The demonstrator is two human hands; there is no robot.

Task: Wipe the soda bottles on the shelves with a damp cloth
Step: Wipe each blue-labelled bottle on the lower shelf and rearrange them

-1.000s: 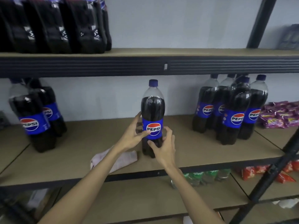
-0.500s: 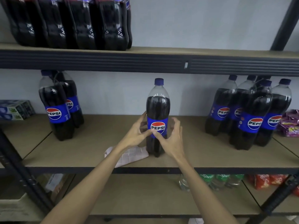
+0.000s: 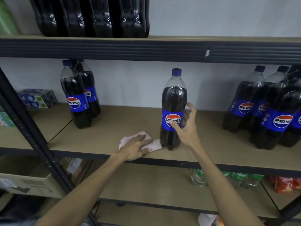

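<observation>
Left hand (image 3: pixel 136 148) lies flat on the cloth (image 3: pixel 157 144), covering most of it. Right hand (image 3: pixel 187 129) has its grip wrapped round the bottle (image 3: pixel 174 98), thumb on label; upper bottles (image 3: pixel 91 17) are cut off.

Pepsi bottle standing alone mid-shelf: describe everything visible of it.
The Pepsi bottle is tall clear plastic with a blue cap, dark cola up to the shoulder, blue label facing the camera. It stands upright, alone, on the brown shelf board. The right hand grips it, thumb on the label, fingers round its right side. A pink cloth lies at its base, contact unclear.
</observation>
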